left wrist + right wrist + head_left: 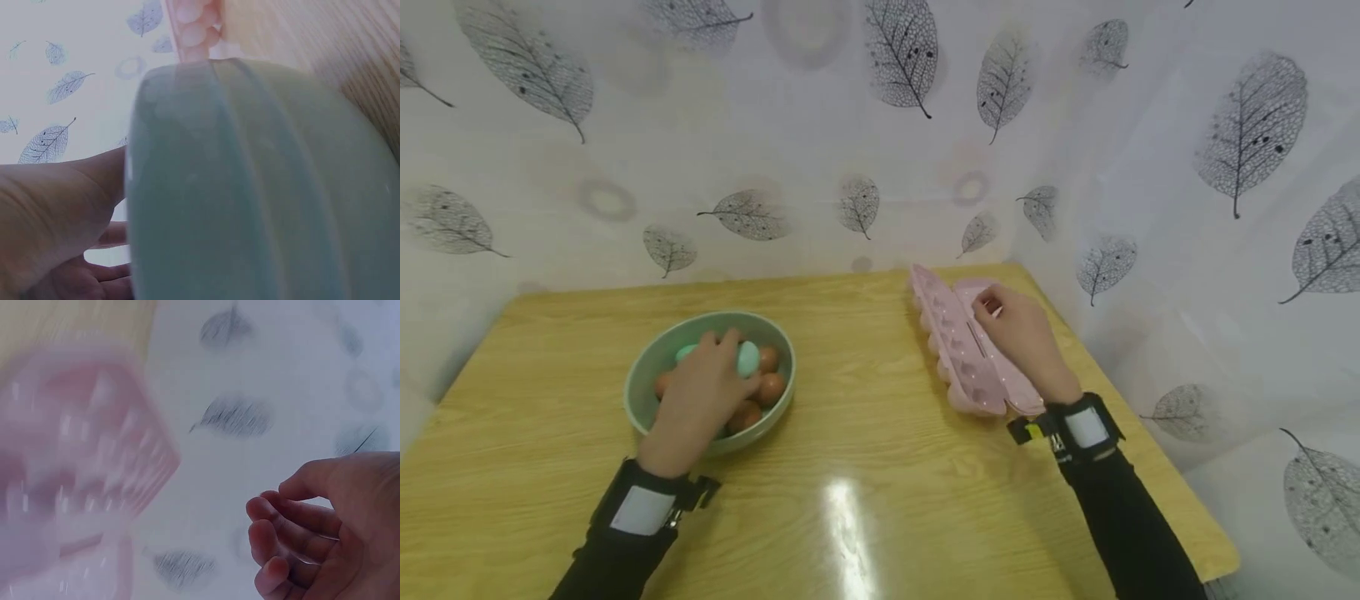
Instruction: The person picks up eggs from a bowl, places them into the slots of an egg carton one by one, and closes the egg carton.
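Observation:
Inside the pale green bowl [638, 417], my left hand [703, 392] reaches down from above. Its fingers and thumb lie on either side of a mint-green egg [748, 358]; a second mint-green egg [686, 352] shows beyond the hand. Several brown eggs [771, 389] surround them. From the left wrist, the bowl's wall [250, 187] hides the fingertips. My right hand [1018, 337] hovers over the unfolded pink egg carton [958, 342], fingers loosely curled. Nothing shows between those fingers in the right wrist view, where the carton [81, 456] looks blurred to the left.
Both the bowl and the carton stand on a wooden table [850, 400], the carton near its right edge. A white leaf-print sheet [820, 150] hangs behind the table and along its right side.

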`<state>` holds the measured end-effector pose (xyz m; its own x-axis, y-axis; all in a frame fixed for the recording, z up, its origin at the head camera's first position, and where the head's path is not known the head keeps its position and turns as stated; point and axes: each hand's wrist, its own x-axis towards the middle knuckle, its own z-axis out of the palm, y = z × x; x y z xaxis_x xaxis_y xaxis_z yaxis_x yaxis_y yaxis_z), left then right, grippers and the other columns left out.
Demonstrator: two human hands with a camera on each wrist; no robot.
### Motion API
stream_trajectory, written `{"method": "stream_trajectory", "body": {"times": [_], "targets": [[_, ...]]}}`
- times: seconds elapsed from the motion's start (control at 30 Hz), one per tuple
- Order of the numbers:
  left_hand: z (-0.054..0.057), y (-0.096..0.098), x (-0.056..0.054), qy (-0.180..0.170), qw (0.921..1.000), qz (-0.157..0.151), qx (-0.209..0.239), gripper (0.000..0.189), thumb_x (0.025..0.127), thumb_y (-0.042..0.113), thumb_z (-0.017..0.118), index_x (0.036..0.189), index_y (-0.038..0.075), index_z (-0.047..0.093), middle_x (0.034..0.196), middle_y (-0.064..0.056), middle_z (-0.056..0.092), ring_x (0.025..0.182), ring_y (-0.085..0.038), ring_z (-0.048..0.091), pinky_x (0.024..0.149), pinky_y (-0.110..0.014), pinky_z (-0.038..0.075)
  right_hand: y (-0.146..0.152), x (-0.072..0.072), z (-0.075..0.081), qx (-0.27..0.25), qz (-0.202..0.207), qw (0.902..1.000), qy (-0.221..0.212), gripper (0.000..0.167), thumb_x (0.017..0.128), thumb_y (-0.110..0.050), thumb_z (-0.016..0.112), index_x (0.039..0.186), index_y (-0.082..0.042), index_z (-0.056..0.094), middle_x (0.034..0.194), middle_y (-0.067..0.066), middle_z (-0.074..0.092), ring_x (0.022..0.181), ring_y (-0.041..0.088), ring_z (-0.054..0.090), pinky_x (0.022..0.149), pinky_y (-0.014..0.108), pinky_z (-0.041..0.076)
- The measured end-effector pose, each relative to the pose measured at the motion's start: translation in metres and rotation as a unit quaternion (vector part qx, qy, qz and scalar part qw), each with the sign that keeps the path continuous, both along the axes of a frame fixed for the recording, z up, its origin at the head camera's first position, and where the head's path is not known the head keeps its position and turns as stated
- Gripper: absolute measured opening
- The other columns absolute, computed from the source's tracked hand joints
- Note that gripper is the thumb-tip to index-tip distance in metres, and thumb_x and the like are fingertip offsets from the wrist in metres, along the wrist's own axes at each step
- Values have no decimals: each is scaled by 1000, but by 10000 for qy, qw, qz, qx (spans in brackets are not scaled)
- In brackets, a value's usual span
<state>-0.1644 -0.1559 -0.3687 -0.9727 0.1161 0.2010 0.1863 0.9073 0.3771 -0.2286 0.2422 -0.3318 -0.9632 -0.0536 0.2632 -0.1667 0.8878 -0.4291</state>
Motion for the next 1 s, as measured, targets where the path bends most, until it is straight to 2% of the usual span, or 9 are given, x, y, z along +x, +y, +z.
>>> {"method": "stream_trajectory", "body": {"times": [0.1,0.2,0.3,0.47,0.57,0.67,0.77,0.9,1.0], "targets": [[-1,1,1,96,10000,1,-21,41,91,32,70,111,-1,55,95,-22,54,73,-29,54,52,-36,43,31,-34,-7,150,-229,9991,-339,28,101,-25,52,112,-2,64,108,20,70,96,35,65,84,48,52],[-2,2,2,77,10000,8,27,44,91,32,71,115,0,55,98,-22,55,76,-31,57,53,-39,46,56,-60,-12,355,-319,9970,-604,32,101,-24,49,116,1,63,112,24,68,99,38,64,84,50,52],[0,2,3,37,10000,62,58,50,91,34,73,122,0,55,103,-24,57,82,-35,60,57,-45,51,71,-83,-16,525,-279,9954,-751,34,100,-24,49,116,3,63,114,26,68,100,40,64,84,51,53],[1,1,5,-112,9997,219,38,55,91,37,73,130,3,54,108,-26,57,85,-39,63,53,-46,48,89,-115,-33,698,-176,9930,-941,38,99,-24,50,118,6,64,116,29,67,101,43,65,84,52,54],[-1,-1,6,-207,9994,268,52,55,91,37,72,131,4,53,109,-26,57,85,-40,64,52,-45,45,99,-129,-53,945,-165,9891,-1120,40,99,-24,52,120,8,62,119,31,66,105,46,64,88,55,53],[-4,-2,8,-152,9996,221,62,54,90,35,73,130,3,54,107,-27,58,84,-40,64,52,-46,46,106,-139,-72,1178,-265,9838,-1323,39,98,-22,54,118,10,62,119,32,66,103,45,64,90,56,52],[-5,-2,8,-91,9997,195,137,51,90,33,74,128,3,56,106,-26,59,85,-40,64,54,-48,50,113,-146,-85,1318,-408,9808,-1375,34,95,-21,55,108,9,64,105,28,67,90,39,62,80,52,52],[-7,-5,6,104,9994,185,286,49,89,29,75,127,3,58,104,-24,60,87,-39,65,60,-50,54,115,-155,-87,1537,-605,9759,-1426,31,93,-22,55,102,6,63,95,22,63,82,35,57,70,48,48],[-8,-8,5,454,9985,113,266,48,88,28,77,125,2,59,100,-24,61,84,-38,65,59,-49,54,110,-159,-82,1636,-728,9720,-1519,33,91,-22,54,106,6,63,102,25,63,88,39,58,74,54,51]]}}
